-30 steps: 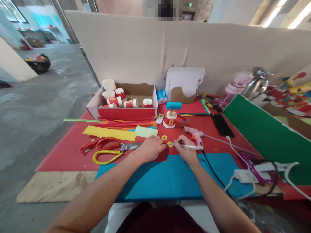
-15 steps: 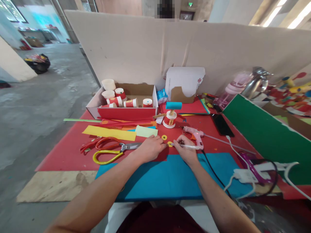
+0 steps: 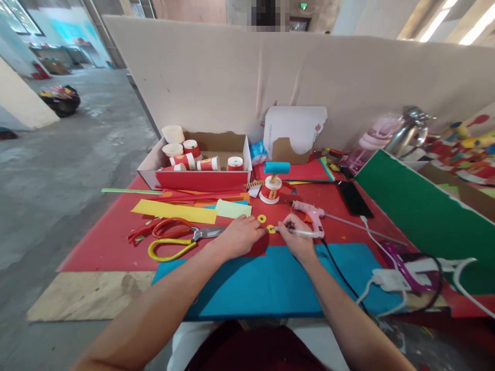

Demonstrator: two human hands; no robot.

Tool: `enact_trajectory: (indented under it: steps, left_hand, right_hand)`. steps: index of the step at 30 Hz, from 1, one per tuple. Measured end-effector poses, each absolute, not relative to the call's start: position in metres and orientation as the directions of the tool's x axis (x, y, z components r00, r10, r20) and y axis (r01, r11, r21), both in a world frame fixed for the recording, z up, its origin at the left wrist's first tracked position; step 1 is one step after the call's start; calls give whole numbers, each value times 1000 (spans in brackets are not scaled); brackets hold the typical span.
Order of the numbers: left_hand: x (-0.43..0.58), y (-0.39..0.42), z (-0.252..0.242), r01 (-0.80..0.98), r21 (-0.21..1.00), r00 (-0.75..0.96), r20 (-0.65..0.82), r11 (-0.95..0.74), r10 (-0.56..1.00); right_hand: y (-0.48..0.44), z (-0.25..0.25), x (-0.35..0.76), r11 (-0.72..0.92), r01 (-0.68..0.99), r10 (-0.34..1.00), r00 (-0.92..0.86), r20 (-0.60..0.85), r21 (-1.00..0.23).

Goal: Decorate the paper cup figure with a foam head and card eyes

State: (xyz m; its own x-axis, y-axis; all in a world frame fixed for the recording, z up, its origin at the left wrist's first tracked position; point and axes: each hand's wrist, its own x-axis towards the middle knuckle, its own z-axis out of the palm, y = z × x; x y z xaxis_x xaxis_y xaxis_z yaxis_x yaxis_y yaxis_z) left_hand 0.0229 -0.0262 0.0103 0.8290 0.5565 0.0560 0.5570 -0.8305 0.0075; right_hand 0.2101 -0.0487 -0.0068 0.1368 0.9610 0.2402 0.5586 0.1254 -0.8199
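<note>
My right hand (image 3: 297, 238) pinches a pen (image 3: 303, 233) with a pale, see-through barrel; its tip meets a small yellow paper disc (image 3: 271, 229) with a dark middle. On the left, my left hand (image 3: 243, 237) rests palm down on the table, fingers loosely bent, fingertips beside that disc. A second yellow disc (image 3: 262, 219), marked with a dark centre, lies just beyond. Behind them stands a paper-cup figure (image 3: 269, 190) with a blue paper roll (image 3: 277, 168) on top and a coiled arm. Large scissors (image 3: 181, 237) with red and yellow handles lie left of my left hand.
A pink glue gun (image 3: 311, 214) lies right of the figure. Farther right are a phone (image 3: 352, 198), a power strip (image 3: 402, 275) and a green board (image 3: 425, 221). A box (image 3: 203, 180) of paper cups stands back left. Yellow paper (image 3: 174, 211) lies before it.
My right hand and the pen have shifted very slightly at the disc. Everything else looks the same.
</note>
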Motion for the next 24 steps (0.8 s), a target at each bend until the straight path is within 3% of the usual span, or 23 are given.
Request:
enact_trajectory:
  steps: [24]
  left_hand:
    - [23,-27,11,561,2,827,51,-828,560]
  right_hand:
    - [-49,-6,211,122,556,956,158,248,-823]
